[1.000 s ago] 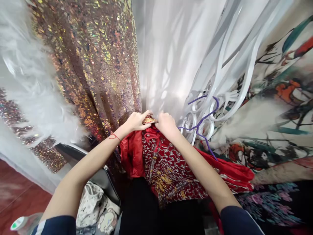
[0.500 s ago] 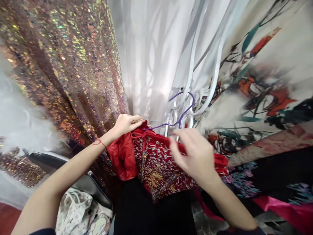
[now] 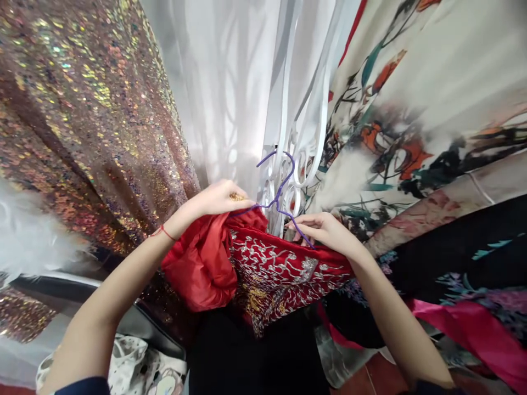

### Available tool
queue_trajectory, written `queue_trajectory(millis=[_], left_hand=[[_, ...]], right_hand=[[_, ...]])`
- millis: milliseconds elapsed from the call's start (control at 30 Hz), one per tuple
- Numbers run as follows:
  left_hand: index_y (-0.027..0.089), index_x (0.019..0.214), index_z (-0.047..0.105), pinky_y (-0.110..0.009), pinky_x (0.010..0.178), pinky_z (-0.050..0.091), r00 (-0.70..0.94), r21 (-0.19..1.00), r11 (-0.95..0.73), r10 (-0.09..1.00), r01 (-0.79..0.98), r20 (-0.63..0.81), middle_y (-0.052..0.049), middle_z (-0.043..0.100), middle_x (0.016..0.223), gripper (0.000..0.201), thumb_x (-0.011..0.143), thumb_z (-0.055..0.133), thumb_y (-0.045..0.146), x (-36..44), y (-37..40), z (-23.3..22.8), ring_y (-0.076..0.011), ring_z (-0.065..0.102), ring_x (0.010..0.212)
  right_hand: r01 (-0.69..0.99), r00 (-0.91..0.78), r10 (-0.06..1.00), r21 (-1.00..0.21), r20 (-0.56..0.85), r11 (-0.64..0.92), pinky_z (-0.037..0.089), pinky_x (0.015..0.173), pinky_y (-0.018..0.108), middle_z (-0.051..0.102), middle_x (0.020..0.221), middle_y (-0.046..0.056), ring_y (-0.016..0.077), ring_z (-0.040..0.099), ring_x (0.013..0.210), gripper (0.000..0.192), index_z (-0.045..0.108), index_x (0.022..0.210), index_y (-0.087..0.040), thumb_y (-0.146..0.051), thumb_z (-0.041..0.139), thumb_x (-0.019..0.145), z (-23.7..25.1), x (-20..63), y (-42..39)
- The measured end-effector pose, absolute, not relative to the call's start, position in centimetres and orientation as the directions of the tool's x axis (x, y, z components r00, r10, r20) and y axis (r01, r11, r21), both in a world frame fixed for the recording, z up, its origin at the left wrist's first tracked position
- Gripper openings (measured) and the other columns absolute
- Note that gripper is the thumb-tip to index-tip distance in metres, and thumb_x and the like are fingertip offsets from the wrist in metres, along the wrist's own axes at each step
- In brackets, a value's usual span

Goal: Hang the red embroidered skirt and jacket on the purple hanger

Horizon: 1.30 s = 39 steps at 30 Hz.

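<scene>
Seemingly fitting red garment (image 3: 280, 263), at 6 o'clock, to hanger (image 3: 276, 202). Pinching gathered cloth at 9 with left hand (image 3: 223, 197); reaching narrowly to hanger's 4 o'clock side with right hand (image 3: 323, 229), cannot tell whether gripping. Probably calls for settling garment's edge there, keeping hold at 9.

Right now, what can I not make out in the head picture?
In the head view:
Gold trim: partly covered by the left hand.
White feathers: blurred, cut off by the left edge.
Spotted cloth: partly behind the left arm, cut off by the bottom edge.
</scene>
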State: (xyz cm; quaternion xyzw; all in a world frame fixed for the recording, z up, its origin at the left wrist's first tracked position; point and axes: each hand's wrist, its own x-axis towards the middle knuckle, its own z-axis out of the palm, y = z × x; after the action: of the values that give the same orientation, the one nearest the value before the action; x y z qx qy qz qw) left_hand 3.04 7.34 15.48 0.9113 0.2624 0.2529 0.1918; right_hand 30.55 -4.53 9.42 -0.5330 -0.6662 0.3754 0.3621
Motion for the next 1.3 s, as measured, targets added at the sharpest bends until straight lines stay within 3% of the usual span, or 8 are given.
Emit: queue_trajectory(millis=[133,300,400,667,767,967,1133,1300], left_hand=[[0.017,0.050,0.056,-0.025,0.053,0.037,0.844,0.722,-0.624,0.526,0.300,0.105,0.003,0.048,0.050,0.054,0.093,0.056,0.050,2.8,7.9,13.9,-0.0081,0.039,0.049],[0.016,0.086,0.078,-0.027,0.072,0.053,0.755,0.972,-0.192,0.655,0.139,0.021,-0.004,0.075,0.080,0.034,0.089,0.064,0.047,2.7,6.7,13.2,-0.0125,0.066,0.069],[0.015,0.092,0.079,-0.028,0.079,0.055,0.798,0.995,0.014,0.595,0.103,-0.091,-0.007,0.078,0.088,0.035,0.084,0.072,0.049,3.0,6.2,12.7,-0.0142,0.071,0.077],[0.014,0.095,0.075,-0.027,0.075,0.055,0.871,0.991,0.069,0.472,0.118,-0.136,-0.003,0.077,0.086,0.034,0.074,0.083,0.040,2.9,6.0,12.6,-0.0124,0.070,0.070],[0.015,0.101,0.072,-0.029,0.081,0.055,0.874,0.981,-0.109,0.479,0.158,-0.087,-0.004,0.077,0.097,0.033,0.077,0.079,0.037,2.7,5.8,13.1,-0.0150,0.071,0.082],[0.018,0.138,0.052,-0.037,0.091,0.052,0.741,0.541,-0.713,0.633,0.446,0.224,-0.010,0.073,0.116,0.064,0.083,0.071,0.046,2.3,4.6,13.8,-0.0245,0.070,0.102],[0.013,0.149,0.038,-0.040,0.085,0.055,0.573,0.164,-0.637,0.758,0.754,0.311,-0.015,0.074,0.111,0.080,0.087,0.065,0.055,2.0,2.0,11.3,-0.0330,0.072,0.102],[0.011,0.149,0.035,-0.045,0.102,0.052,0.344,0.106,-0.490,0.734,0.865,0.586,-0.022,0.061,0.138,0.077,0.089,0.065,0.048,0.2,-2.6,4.8,-0.0342,0.062,0.124]], right_hand=[[0.400,-0.234,0.971,-0.904,0.057,0.149,0.048,0.053,0.025,0.074,0.073,0.002,0.0131,0.063,0.053,0.044,0.079,0.105,-0.018,-0.055,0.067,0.085,9.1,30.5,-4.0],[0.394,-0.309,0.951,-0.909,0.009,0.136,0.046,0.048,0.024,0.074,0.074,0.002,0.0136,0.063,0.052,0.051,0.075,0.114,-0.017,-0.055,0.072,0.081,9.8,29.8,-3.7],[0.416,-0.285,0.958,-0.899,0.012,0.135,0.049,0.050,0.027,0.074,0.071,0.002,0.0158,0.065,0.050,0.049,0.075,0.105,-0.016,-0.058,0.074,0.078,10.1,29.3,-3.7],[0.434,-0.351,0.936,-0.885,0.005,0.167,0.046,0.051,0.025,0.070,0.065,0.003,0.0133,0.061,0.051,0.045,0.067,0.067,-0.018,-0.061,0.071,0.080,9.4,29.0,-2.2],[0.447,-0.369,0.929,-0.877,0.001,0.178,0.047,0.057,0.026,0.065,0.059,0.003,0.0133,0.058,0.054,0.048,0.066,0.064,-0.017,-0.062,0.068,0.082,9.3,29.6,-2.3],[0.512,-0.065,0.936,-0.793,0.347,0.330,0.050,0.076,0.030,0.067,0.091,0.005,0.0195,0.061,0.083,0.033,0.067,0.086,-0.022,-0.054,0.060,0.090,8.3,29.5,-5.5],[0.312,0.046,0.964,-0.921,0.261,0.234,0.047,0.068,0.027,0.063,0.080,0.001,0.0168,0.057,0.072,0.033,0.062,0.090,-0.024,-0.056,0.055,0.093,7.0,28.5,-6.9],[0.288,0.084,0.947,-0.917,0.311,0.276,0.046,0.074,0.026,0.065,0.088,0.002,0.0172,0.058,0.080,0.030,0.062,0.094,-0.024,-0.052,0.053,0.096,6.1,28.0,-6.9]])
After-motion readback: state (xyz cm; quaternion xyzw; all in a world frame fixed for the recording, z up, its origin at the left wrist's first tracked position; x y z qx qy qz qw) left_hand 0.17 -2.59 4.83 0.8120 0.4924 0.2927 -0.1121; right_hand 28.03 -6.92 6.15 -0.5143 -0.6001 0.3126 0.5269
